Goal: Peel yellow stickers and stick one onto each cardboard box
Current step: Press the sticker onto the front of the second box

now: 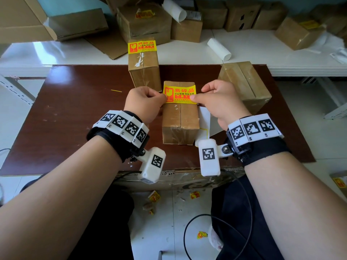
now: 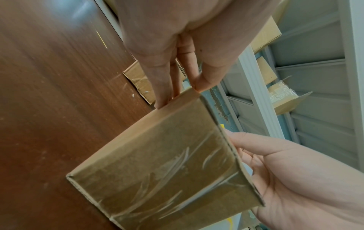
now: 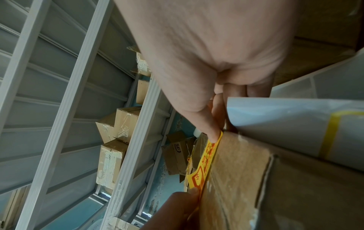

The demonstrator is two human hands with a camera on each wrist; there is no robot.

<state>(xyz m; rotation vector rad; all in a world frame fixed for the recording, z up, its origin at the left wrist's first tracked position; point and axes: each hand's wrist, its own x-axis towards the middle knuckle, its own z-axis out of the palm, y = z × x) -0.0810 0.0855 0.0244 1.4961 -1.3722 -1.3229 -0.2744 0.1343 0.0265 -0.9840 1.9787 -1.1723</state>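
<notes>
A taped cardboard box (image 1: pixel 180 121) (image 2: pixel 167 163) (image 3: pixel 246 179) lies lengthwise in the middle of the brown table (image 1: pixel 75 119). A yellow sticker (image 1: pixel 179 94) (image 3: pixel 206 158) with red print is stretched across the far part of its top. My left hand (image 1: pixel 162 96) (image 2: pixel 177 91) pinches the sticker's left edge. My right hand (image 1: pixel 195 97) (image 3: pixel 213 132) pinches its right edge, and its lower fingers hold the white backing sheet (image 1: pixel 204 119) (image 3: pixel 295 124) beside the box. Whether the sticker is pressed down I cannot tell.
Behind stands a box (image 1: pixel 144 72) bearing a yellow sticker (image 1: pixel 142 46). A bare box (image 1: pixel 246 85) sits at the right of the table. More boxes (image 1: pixel 240 15) and paper rolls (image 1: pixel 218 48) crowd the white shelf beyond. Sticker scraps (image 1: pixel 195 195) lie on the floor.
</notes>
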